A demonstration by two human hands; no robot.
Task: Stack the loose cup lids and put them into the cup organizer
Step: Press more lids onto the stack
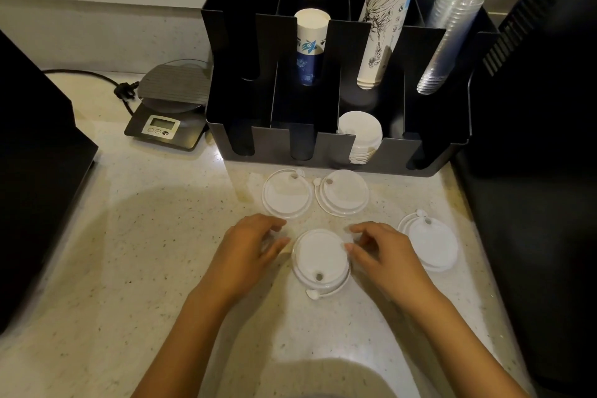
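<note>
Both hands are flanking a round white plastic cup lid on the speckled counter: left hand loosely curled, empty, at nine o'clock; right hand fingertips touching its rim at three o'clock. Black compartmented cup organizer is standing at twelve o'clock.

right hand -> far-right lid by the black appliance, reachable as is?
Probably yes. The right hand sits just left of that lid with only bare counter between. The black appliance stands beyond the lid, not across the path.
</note>
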